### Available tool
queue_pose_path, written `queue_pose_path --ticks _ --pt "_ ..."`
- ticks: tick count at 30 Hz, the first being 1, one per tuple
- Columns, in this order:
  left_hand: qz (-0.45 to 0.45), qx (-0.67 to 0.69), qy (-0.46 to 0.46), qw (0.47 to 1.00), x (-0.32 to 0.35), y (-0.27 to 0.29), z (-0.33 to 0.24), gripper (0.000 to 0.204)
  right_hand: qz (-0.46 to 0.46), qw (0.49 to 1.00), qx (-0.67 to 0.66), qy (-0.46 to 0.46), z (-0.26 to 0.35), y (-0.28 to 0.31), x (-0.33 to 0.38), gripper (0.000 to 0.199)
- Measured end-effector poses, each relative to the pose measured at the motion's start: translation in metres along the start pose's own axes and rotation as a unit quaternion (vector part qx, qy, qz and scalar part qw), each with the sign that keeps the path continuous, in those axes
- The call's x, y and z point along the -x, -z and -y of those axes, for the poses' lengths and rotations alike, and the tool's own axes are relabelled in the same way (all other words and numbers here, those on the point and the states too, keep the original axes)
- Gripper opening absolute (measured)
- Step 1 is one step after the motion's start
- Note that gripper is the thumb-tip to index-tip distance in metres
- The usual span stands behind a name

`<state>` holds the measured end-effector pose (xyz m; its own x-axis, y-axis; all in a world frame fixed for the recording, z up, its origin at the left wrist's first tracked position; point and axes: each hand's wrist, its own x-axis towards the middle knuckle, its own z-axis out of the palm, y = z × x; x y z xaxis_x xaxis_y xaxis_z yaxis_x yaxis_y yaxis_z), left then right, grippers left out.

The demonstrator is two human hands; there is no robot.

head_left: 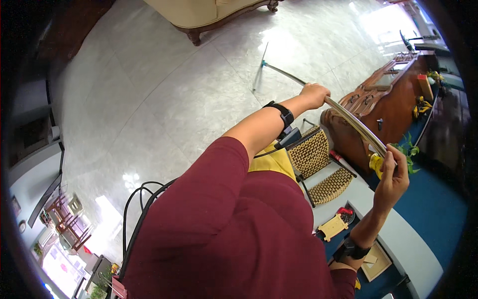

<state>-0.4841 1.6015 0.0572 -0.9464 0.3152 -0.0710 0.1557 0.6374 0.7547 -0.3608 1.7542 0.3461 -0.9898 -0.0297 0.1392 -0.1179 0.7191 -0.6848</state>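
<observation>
A long metal-handled floor mop (pixel 356 122) slants across the right half of the view. Its thin, flat head (pixel 260 67) with a blue-green joint is on the grey tiled floor; whether it is a flat mop or a squeegee blade I cannot tell. My left hand (pixel 314 95), arm stretched forward, is wrapped round the middle of the handle. Near the handle's upper end, my right hand (pixel 391 179) is closed on it between thumb and fingers. Both wrists wear black bands.
Ahead stands a cream sofa (pixel 191 15) with carved wooden legs. At right are a carved wooden cabinet (pixel 398 94), a woven chair (pixel 311 154) close to me and a green plant (pixel 409 152). Black cables (pixel 130 212) hang at my left side.
</observation>
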Motion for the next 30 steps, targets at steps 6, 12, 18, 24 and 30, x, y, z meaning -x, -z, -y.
queue_pose_path --ticks 6,12,18,24,30 --pt "-0.096 0.024 -0.092 0.991 0.014 0.015 -0.047 0.011 -0.054 0.996 0.025 0.066 -0.007 0.063 -0.028 0.018" --pt "0.008 0.009 0.029 1.000 0.078 0.025 0.012 0.020 0.108 0.991 -0.073 0.013 -0.034 0.016 -0.066 0.012" --pt "0.074 0.012 0.132 0.988 0.108 0.011 0.065 0.019 0.233 0.970 -0.053 0.035 -0.059 -0.052 -0.108 0.012" --pt "0.059 0.012 0.187 0.980 0.033 -0.023 0.045 0.012 0.213 0.975 -0.026 0.060 -0.108 -0.031 -0.176 0.011" --pt "-0.053 0.053 0.142 0.987 -0.090 -0.067 -0.010 0.015 0.179 0.983 -0.029 0.021 -0.167 0.047 -0.244 0.010"
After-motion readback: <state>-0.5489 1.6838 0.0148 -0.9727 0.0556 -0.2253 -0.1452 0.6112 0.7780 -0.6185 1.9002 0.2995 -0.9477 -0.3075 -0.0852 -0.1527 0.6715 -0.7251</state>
